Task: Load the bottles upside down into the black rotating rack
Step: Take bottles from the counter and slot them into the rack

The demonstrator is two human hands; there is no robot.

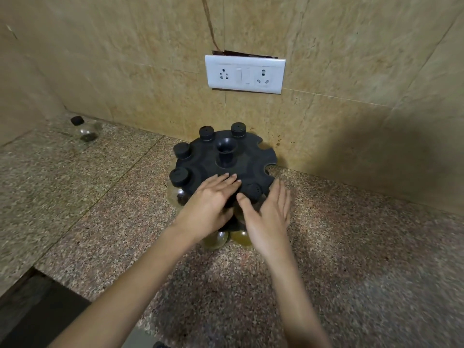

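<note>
The rack (251, 159) is pressed from above by the left hand (213, 202), fingers straight, the right hand (271, 217) spread empty beside it; seated bottles (178, 176) could be flung out by a hard spin, one loose bottle (85, 129) lying far left of it

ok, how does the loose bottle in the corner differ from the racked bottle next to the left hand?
The corner bottle sits loose on the granite counter; the racked bottle hangs in a rim slot of the black rack, beside the left hand. The corner bottle shows whole; the racked bottle's glass is partly hidden under the disc. Both have a black cap and clear rounded glass with dark contents.
</note>
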